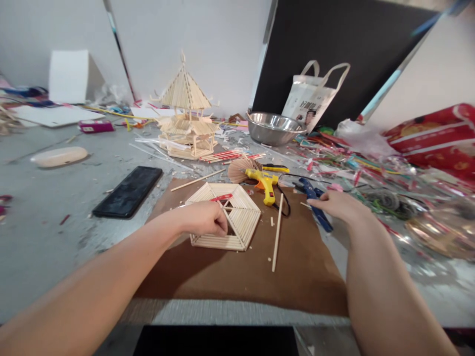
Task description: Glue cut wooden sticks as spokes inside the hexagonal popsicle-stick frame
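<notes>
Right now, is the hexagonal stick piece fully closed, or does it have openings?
It has openings: the hexagonal stick piece shows dark gaps near its centre, beside the left hand.

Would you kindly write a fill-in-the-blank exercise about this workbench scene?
The glue gun is mostly ____ in colour.
The left hand is over a stick panel with ____ outer sides.
At the right hand is a ____ tool.
The phone lies to the ____ of the brown sheet.

Missing words: yellow; six; blue; left.
</notes>
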Tool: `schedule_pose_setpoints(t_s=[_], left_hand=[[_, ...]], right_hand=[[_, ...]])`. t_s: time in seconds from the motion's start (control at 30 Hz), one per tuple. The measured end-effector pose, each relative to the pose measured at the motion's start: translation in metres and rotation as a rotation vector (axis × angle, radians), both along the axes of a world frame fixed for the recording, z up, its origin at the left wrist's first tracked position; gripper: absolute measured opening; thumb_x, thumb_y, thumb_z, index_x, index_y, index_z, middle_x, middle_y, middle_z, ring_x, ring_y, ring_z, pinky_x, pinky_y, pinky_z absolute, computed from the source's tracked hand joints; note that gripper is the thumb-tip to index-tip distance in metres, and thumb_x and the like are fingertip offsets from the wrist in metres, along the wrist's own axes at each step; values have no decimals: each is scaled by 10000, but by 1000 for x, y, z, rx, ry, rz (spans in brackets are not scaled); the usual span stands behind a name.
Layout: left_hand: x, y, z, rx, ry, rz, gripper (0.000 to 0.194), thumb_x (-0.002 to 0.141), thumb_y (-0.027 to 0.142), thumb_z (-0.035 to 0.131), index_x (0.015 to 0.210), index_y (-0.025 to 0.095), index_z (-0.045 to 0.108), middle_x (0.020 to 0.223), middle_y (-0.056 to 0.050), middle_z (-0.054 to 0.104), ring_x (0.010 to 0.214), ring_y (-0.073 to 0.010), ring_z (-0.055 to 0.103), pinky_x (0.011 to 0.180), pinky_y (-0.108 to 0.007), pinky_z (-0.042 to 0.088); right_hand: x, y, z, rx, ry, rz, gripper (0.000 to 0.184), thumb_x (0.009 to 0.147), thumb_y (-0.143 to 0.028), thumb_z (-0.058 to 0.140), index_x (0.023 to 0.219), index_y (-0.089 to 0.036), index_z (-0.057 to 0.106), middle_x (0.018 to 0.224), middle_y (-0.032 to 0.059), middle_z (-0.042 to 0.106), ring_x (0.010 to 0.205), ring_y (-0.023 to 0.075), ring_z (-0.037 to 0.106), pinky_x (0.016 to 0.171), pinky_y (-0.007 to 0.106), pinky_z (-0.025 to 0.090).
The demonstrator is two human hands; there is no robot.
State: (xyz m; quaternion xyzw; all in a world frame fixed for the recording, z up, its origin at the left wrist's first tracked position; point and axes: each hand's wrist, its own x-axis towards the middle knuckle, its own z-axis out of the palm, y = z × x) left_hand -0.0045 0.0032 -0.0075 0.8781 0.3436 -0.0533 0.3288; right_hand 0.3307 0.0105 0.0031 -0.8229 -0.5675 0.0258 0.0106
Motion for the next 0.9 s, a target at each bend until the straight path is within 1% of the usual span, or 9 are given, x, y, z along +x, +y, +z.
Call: schedule_pose_setpoints(t_s=[0.07,0.1,0.23,0.37,0.57,0.7,0.77,0.83,0.9], left_hand=[[0,1,-1,-1,0,0,211,665,265,510,794,191,659,750,-2,657,634,-106,541,547,-191,334],[0,1,-1,-1,0,0,211,665,267,511,794,192,659,748,-1,657,632,-106,541,546,-191,334],[0,2,-1,1,-2,-2,208,663,269,515,790,191,660,748,-1,658,631,-102,542,546,-189,333],[0,1,-1,7,-13,-7,212,668,272,509,793,185,658,750,-4,658,628,-101,544,545,-188,335],[0,0,-1,11,-13,-14,215,675,275,497,785,187,658,745,-3,659,625,-102,541,535,-186,331],[0,0,-2,7,-12,-7,212,671,272,500,785,191,659,740,-1,659,622,-100,537,538,-187,332],[0,0,-2,0,-13,-4,211,669,271,503,789,194,658,748,0,659,628,-100,539,545,-186,334],[-1,0,-1,-2,-13,-3,208,667,271,506,788,197,658,751,2,659,630,-99,540,547,-185,334],[-1,0,0,1,-14,-5,207,667,268,506,786,196,658,749,2,659,628,-98,539,547,-186,333]], right_hand=[[3,3,-4,-150,20,15,416,549,-601,490,512,-191,549,576,76,573,602,227,555,523,320,376],[3,5,-7,-163,47,19,392,546,-576,511,501,-188,543,556,72,569,599,223,555,520,309,374],[4,10,-13,-69,158,-101,238,580,-378,528,453,-177,536,482,62,553,545,203,554,503,291,370],[6,11,-17,28,201,-185,215,623,-285,441,493,-163,563,447,57,550,453,175,534,460,274,369],[3,11,-17,334,159,-218,387,701,-450,352,735,-144,586,604,93,588,594,205,561,485,273,369],[-4,11,-18,421,113,-197,424,663,-516,402,813,-160,578,724,116,601,704,253,560,541,312,376],[-3,12,-21,398,67,-215,441,629,-529,446,845,-169,577,780,133,600,747,291,552,555,349,376],[0,14,-25,302,36,-250,433,612,-522,474,835,-169,586,807,147,594,765,317,547,556,375,377],[1,15,-27,228,20,-199,395,620,-474,490,816,-147,597,809,168,587,765,324,544,560,395,379]])
